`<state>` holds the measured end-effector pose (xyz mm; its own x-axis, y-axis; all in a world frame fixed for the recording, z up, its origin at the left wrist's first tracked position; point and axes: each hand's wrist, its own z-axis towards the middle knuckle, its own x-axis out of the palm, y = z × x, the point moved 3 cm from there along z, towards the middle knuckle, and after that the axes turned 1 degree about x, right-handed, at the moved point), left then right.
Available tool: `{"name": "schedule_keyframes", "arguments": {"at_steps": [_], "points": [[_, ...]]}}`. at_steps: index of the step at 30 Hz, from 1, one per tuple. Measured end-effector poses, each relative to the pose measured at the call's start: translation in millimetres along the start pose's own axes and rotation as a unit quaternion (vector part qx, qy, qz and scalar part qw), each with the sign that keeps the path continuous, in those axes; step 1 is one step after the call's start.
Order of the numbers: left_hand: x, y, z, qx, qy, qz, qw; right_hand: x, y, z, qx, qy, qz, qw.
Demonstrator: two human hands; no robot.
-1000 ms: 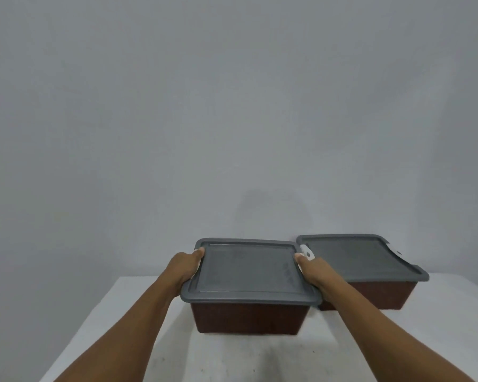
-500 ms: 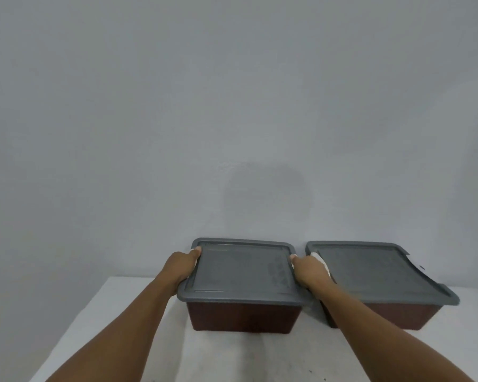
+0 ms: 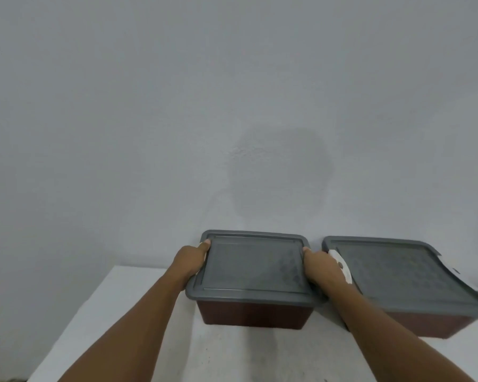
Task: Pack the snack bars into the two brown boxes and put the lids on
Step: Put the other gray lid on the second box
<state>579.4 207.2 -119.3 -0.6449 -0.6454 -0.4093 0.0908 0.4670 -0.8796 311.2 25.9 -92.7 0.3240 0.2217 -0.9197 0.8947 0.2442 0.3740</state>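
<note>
A person's two bare forearms reach forward from the bottom of the view over a white table (image 3: 138, 312) set against a plain pale grey wall (image 3: 232, 92). Two brown boxes sit side by side on the table, close to the wall, with a narrow gap between them.

The left brown box (image 3: 253, 315) stands in the middle of the view. Its grey lid (image 3: 251, 267) lies flat on top and covers it fully. The left hand (image 3: 189, 261) takes the lid's left edge, thumb resting on the top near the far left corner and fingers curled down out of sight along the side. The right hand (image 3: 322, 267) takes the lid's right edge in the same way, thumb on top near the far right corner. Each grip is closed around the rim of this lid.

The right brown box (image 3: 436, 325) sits just beside it, partly cut off by the edge of the view. Its own grey lid (image 3: 403, 274) is on top, and its right side looks bent because of the wide-angle lens. A white latch (image 3: 341, 264) shows at that lid's left edge, just behind the right hand.

The snack bars cannot be seen; both boxes are covered. A soft round shadow (image 3: 280, 175) falls on the wall above the boxes.
</note>
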Motion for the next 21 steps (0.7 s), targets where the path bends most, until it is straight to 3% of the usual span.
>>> {"name": "schedule_keyframes", "arguments": {"at_steps": [5,10,17,21], "points": [[0,1,-2,0.002,0.003,0.016,1.0,-2,0,-12,0.006,-0.04,0.069,0.997],[-9,-8,-13,0.059,-0.055,0.135,0.987,-5,-1,-19,0.02,-0.062,0.124,0.99],[-6,-5,-30,0.115,-0.012,0.119,0.986,7,-17,-32,0.001,0.003,0.133,0.991],[-6,1,-45,0.127,0.011,0.12,0.985,13,-27,-47,0.035,0.006,0.234,0.972]]}}
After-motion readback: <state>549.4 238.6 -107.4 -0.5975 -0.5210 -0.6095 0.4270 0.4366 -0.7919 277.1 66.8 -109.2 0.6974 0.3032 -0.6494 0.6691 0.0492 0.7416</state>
